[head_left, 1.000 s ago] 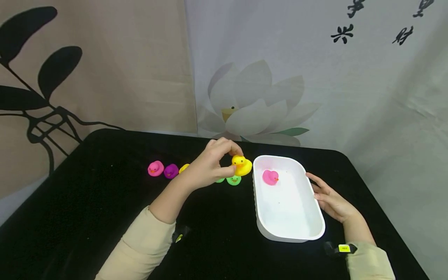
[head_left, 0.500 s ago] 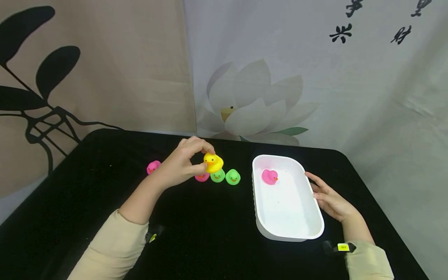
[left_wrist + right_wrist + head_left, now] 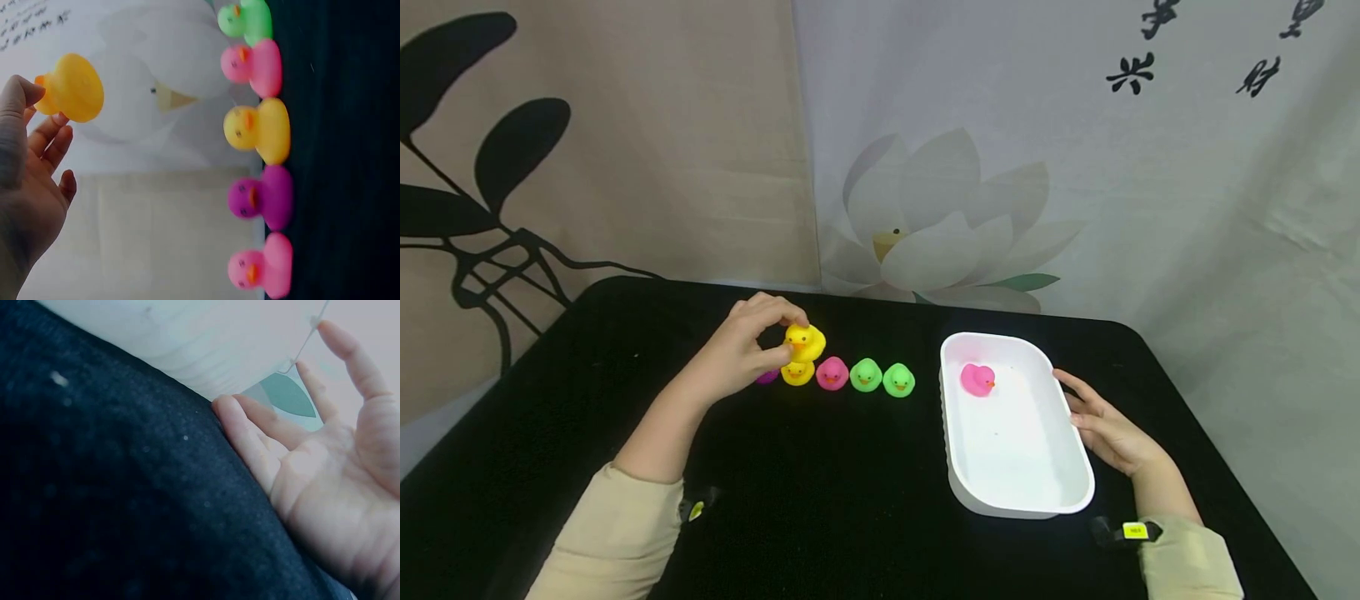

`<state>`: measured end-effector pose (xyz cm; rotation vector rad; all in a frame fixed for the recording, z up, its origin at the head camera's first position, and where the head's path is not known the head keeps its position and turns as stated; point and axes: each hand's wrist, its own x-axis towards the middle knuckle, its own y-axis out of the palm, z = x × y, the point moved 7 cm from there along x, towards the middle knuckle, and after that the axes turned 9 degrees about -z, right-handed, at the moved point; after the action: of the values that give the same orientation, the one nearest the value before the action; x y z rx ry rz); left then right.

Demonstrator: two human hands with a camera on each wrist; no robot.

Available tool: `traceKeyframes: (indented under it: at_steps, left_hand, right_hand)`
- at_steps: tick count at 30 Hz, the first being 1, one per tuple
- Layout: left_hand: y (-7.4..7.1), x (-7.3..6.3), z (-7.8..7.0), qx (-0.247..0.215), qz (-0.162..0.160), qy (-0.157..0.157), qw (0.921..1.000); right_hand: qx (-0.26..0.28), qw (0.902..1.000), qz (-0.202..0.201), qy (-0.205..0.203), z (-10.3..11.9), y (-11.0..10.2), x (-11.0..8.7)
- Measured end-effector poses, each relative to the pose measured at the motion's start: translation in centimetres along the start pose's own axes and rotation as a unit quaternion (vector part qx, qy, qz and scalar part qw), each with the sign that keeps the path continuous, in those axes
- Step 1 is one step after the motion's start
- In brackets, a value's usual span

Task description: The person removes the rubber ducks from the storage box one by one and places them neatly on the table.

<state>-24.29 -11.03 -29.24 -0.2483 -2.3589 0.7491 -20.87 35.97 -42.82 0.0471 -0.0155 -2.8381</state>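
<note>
My left hand (image 3: 741, 350) pinches a yellow rubber duck (image 3: 806, 342) between thumb and fingertips. In the head view that duck overlaps a second yellow duck (image 3: 797, 374) standing in a row; the left wrist view shows the held one (image 3: 80, 87) raised, away from the row. Beside the white tray (image 3: 1011, 492) is my right hand (image 3: 1108, 429), its relaxed fingers touching the tray's right side and rim. Inside the tray, toward the back, sits a pink duck (image 3: 977, 380).
The row also has a purple duck (image 3: 265, 197), a pink duck (image 3: 832, 373) and two green ducks (image 3: 867, 375). Its leftmost pink duck (image 3: 262, 265) is hidden behind my left hand in the head view. A printed curtain (image 3: 700, 167) hangs behind the black table (image 3: 865, 500).
My left hand has carried the yellow duck leftward along the row, from beside the tray to over the other yellow duck. The right hand and tray stay in place.
</note>
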Motion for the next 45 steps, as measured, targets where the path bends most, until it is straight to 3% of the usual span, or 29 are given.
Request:
traceKeyframes:
  at_steps: [10,21,28,38,45]
  left_hand:
    - [-2.4,-0.7,3.6,0.036,-0.014,-0.066,0.9971]
    - [-4.6,-1.9,6.1,0.047,-0.009,-0.093,0.9946]
    - [-5.9,-2.7,7.6,0.06,-0.019,-0.094,0.9936]
    - [-7.2,-4.3,10.8,0.065,-0.013,-0.144,0.9873]
    - [-7.6,-5.3,12.3,0.075,0.002,-0.16,0.9842]
  right_hand:
    - [0.007,0.9999,0.008,-0.006,0.0,0.0,-0.1]
    - [0.012,0.9998,0.012,-0.008,0.0,0.0,-0.1]
    - [0.013,0.9998,0.015,-0.007,0.0,0.0,-0.1]
    - [0.006,0.9998,0.014,-0.009,-0.1,0.0,0.0]
    - [0.005,0.9999,0.01,-0.007,-0.1,0.0,0.1]
